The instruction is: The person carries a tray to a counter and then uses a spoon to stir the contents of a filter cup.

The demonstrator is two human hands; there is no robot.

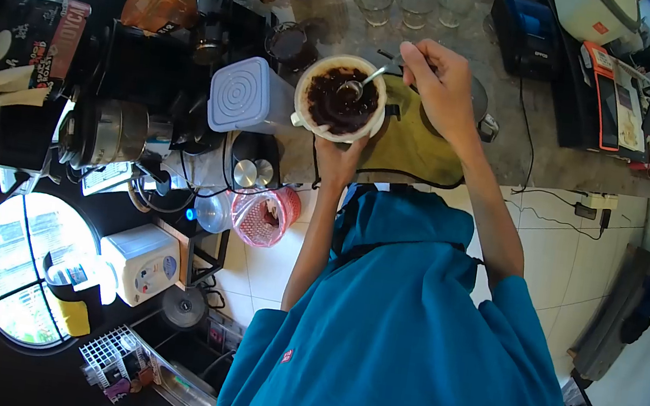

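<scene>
My left hand (339, 158) grips a white coffee dripper (300, 91) from its near side, the fingers partly hidden under the rim. Dark wet coffee grounds (333, 110) fill much of its inside. Between the pinched fingers of my right hand (443, 83) is the handle of a metal spoon (375, 75), its bowl dipping into the grounds. A mustard-coloured cloth (415, 145) lies on the counter under my right wrist. To the left of the dripper stands a lidded plastic container (240, 97). Behind that is a glass vessel (291, 44) with something dark in it.
Several clear glasses (415, 8) stand at the back of the counter (504, 149). A dark printer (523, 36) sits at the back right, its cable hanging over the edge. Coffee equipment (108, 133) crowds the left. A pink basket (264, 215) stands below.
</scene>
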